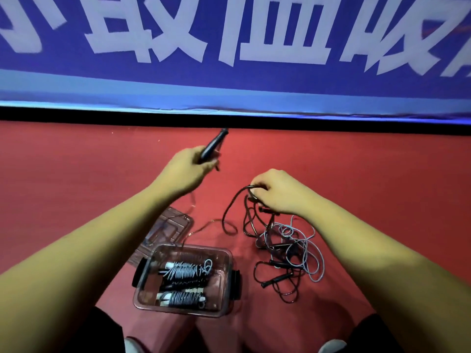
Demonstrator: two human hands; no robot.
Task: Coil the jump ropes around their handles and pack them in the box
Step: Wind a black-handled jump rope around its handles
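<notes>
Left hand (187,169): sitting in the upper centre of the frame, fingers curling tightly round a black handle (212,146), which is pointing up and to the right towards the banner.
Handle: sticking out beyond the fist, hanging over the floor (369,174); whether it is one handle or two held together is not showing clearly.
Right hand (277,192): hovering right of centre, fingertips pinching loops of black rope (227,206), the other fingers bending loosely.
Black rope: drooping from the pinch in long loops down to the floor, running into the pile.
Pile (293,248): lying at lower right, just beside the box, black and pale grey ropes tangling together with several black handles among them.
Box (198,248): standing open at lower centre between the forearms, clear with dark side clips.
Coiled ropes (186,270): lying inside the box, wound round their handles, stacking side by side.
Lid (165,225): lying flat on the floor, touching the box's upper left corner.
Banner (229,80): filling the top of the frame, blue with white characters.
</notes>
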